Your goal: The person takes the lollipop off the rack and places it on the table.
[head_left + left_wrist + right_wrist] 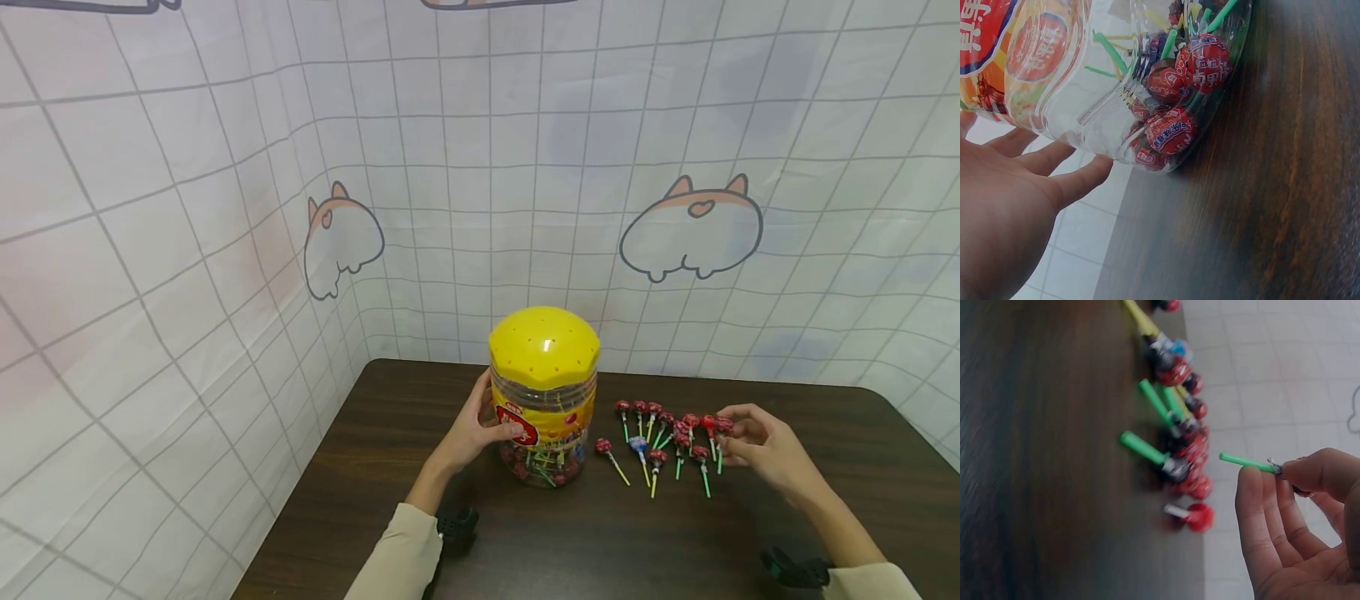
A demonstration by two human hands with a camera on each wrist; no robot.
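Note:
A clear plastic jar (543,425) with a yellow lid (545,346) and a yellow-and-red label stands upright on the table. My left hand (471,427) grips its left side, thumb across the label and fingers round the back. Red-wrapped lollipops (1207,62) with green and yellow sticks fill the jar's bottom. To the jar's right, my right hand (772,450) pinches a lollipop (1244,462) by its wrapped end, its green stick pointing out past the fingers. Beside that hand lies a group of loose lollipops (656,457), mostly red, one with a blue wrapper (638,444).
The dark brown wooden table (555,542) ends at the back against a white grid-patterned cloth (480,208) with cartoon animal drawings. Dark bands sit on both wrists, below the hands. A single lollipop (603,447) lies nearest the jar.

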